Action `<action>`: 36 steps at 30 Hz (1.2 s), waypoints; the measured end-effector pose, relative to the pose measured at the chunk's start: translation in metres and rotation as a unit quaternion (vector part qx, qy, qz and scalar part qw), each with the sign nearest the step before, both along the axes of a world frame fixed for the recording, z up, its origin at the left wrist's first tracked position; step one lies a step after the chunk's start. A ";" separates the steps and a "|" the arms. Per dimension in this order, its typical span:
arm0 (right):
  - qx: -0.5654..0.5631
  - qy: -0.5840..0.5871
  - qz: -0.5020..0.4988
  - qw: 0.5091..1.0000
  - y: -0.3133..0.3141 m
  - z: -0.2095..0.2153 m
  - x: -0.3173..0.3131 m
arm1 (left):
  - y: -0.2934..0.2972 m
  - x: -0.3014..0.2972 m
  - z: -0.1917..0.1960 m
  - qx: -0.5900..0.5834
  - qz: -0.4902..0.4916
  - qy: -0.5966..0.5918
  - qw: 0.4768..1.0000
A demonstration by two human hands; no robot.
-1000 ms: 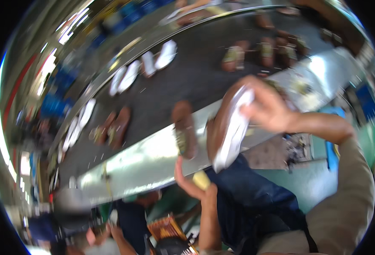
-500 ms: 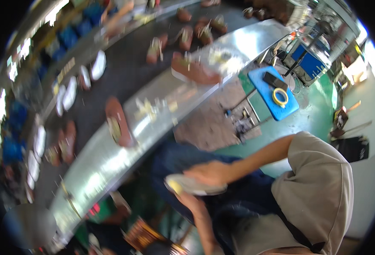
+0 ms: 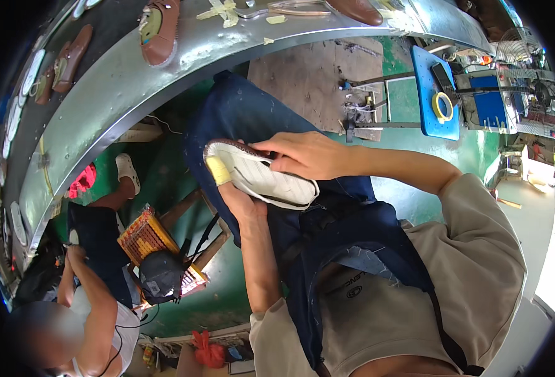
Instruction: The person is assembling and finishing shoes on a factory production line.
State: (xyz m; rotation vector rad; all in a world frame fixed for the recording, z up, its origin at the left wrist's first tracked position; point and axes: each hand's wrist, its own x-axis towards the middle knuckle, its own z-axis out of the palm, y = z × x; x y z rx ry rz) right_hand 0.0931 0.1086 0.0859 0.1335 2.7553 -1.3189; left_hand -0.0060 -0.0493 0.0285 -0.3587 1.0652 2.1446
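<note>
Swung lower since half a second ago, the view now sets the metal counter (image 3: 95, 113) along the top, and the white-soled shoe (image 3: 258, 179) shows sharply above the dark blue lap (image 3: 252, 107), sole up. The left hand (image 3: 247, 204) carries it from beneath, fingers closed around one end, with a yellow-wrapped thumb (image 3: 218, 171) set against the sole. The right hand (image 3: 318, 156) bends its fingers onto the shoe's brown upper edge; whether they pinch it or only rest there, I cannot tell.

Both hands work well apart from the counter's curved near edge, with the knees and a brown board (image 3: 284, 81) between. Green floor (image 3: 224, 276) opens on either side of the lap. Near the left forearm stands a chair with a beaded seat (image 3: 142, 235), a dark cap or bag (image 3: 161, 276) beside it; past that sits a co-worker, one arm (image 3: 98, 298) bent. Beyond the right forearm, a blue stool (image 3: 425, 94) holds a tape roll (image 3: 435, 108) and a phone (image 3: 442, 76).

Up on the counter are a brown shoe (image 3: 161, 44), pale tape scraps (image 3: 222, 11) and part of another brown shoe (image 3: 356, 9). A caged fan (image 3: 529, 81) stands at far right.
</note>
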 end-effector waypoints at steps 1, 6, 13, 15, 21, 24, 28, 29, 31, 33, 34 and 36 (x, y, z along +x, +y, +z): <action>-0.068 0.011 -0.037 0.997 0.005 0.004 0.001 | -0.002 -0.002 0.000 0.082 -0.001 -0.017 0.996; -0.239 -0.038 -0.184 0.953 0.025 -0.008 0.004 | 0.008 -0.037 -0.021 -0.091 -0.048 0.150 0.983; -0.139 -0.010 -0.110 0.984 -0.003 -0.017 0.008 | -0.003 -0.028 -0.053 -0.056 -0.127 -0.047 0.989; -0.079 0.016 -0.088 0.993 -0.002 0.006 -0.004 | 0.004 -0.023 -0.049 -0.104 -0.087 -0.014 0.991; 0.281 0.195 0.087 0.936 0.004 0.011 -0.017 | 0.016 -0.030 -0.020 -0.281 -0.168 0.176 0.928; 0.338 0.176 0.167 0.910 0.007 0.018 -0.015 | 0.019 -0.031 -0.016 -0.324 -0.185 0.227 0.900; 0.361 0.142 0.219 0.895 0.017 0.023 -0.015 | 0.030 -0.026 0.001 -0.332 -0.188 0.274 0.883; 0.359 0.142 0.240 0.891 0.016 0.021 -0.019 | 0.030 -0.027 0.006 -0.342 -0.199 0.288 0.872; 0.356 0.144 0.262 0.885 0.017 0.017 -0.028 | 0.028 -0.029 0.001 -0.324 -0.204 0.315 0.868; 0.344 0.061 0.386 0.854 0.018 0.019 -0.043 | 0.029 -0.034 -0.001 -0.289 -0.221 0.324 0.873; 0.343 0.063 0.389 0.853 0.021 0.021 -0.048 | 0.030 -0.036 -0.005 -0.292 -0.218 0.323 0.874; 0.194 0.087 0.419 0.883 0.026 0.020 -0.059 | 0.027 -0.040 -0.009 -0.208 -0.236 0.311 0.897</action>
